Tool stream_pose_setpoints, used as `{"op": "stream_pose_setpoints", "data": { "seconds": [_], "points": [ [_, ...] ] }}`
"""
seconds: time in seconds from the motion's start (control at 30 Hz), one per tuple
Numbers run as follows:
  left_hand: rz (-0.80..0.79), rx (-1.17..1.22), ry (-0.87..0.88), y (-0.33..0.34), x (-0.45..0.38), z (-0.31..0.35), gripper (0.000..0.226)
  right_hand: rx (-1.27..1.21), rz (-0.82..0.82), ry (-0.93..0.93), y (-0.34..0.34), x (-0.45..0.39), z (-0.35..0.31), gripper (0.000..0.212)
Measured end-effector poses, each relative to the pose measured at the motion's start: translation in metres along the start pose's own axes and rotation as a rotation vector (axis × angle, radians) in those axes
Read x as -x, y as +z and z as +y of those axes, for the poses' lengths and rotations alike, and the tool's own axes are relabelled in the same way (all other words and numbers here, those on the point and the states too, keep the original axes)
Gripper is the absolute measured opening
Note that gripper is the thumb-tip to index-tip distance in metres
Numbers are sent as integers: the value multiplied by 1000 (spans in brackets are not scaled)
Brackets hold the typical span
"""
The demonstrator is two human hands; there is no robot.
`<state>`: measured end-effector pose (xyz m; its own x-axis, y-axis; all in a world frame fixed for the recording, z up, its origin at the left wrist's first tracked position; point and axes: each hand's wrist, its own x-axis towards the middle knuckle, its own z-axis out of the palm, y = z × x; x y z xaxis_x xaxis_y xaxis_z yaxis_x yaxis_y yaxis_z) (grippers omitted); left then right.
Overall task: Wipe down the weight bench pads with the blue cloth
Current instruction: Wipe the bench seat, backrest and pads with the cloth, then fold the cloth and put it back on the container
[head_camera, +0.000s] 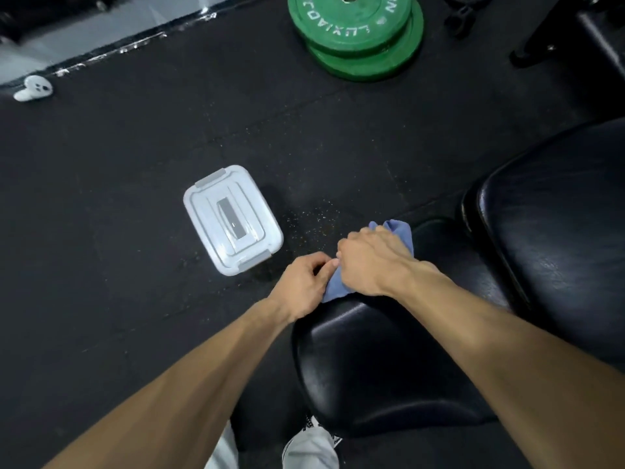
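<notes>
We've got the crumpled blue cloth [399,231] bunched at the far edge of the near black padded vinyl seat pad [372,367], w/ both hands on it. Right hand [375,262] sits on top, fingers curled & clamped on the cloth; left hand [304,286] pinches its near-left corner, fingers [329,265] together on the fabric. The cloth runs near-left to far-right, under the right hand, so that hand is better placed to lead. We judge the next stroke should pull toward us along the seat pad; most of it lies bare on the near side. The long black back pad [558,231] lies far-right, across a gap. A clear lidded plastic box [233,220] sits on the floor just left; green weight plates [358,35] are well apart, far.
</notes>
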<state>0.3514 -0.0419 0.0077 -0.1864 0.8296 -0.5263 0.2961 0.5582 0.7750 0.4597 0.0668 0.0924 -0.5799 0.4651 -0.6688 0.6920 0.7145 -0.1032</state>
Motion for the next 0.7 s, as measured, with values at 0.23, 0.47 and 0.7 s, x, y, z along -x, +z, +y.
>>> {"op": "stream_pose_setpoints", "data": {
  "seconds": [0.23,0.47,0.7],
  "points": [
    [126,81,-117,-11,54,-22,34,-43,52,-126,26,10,-38,18],
    [372,223,-157,1,115,-34,28,-56,178,-207,50,34,-75,21],
    [275,344,-148,5,157,-63,20,-131,322,-177,106,75,-125,38]
  ]
}}
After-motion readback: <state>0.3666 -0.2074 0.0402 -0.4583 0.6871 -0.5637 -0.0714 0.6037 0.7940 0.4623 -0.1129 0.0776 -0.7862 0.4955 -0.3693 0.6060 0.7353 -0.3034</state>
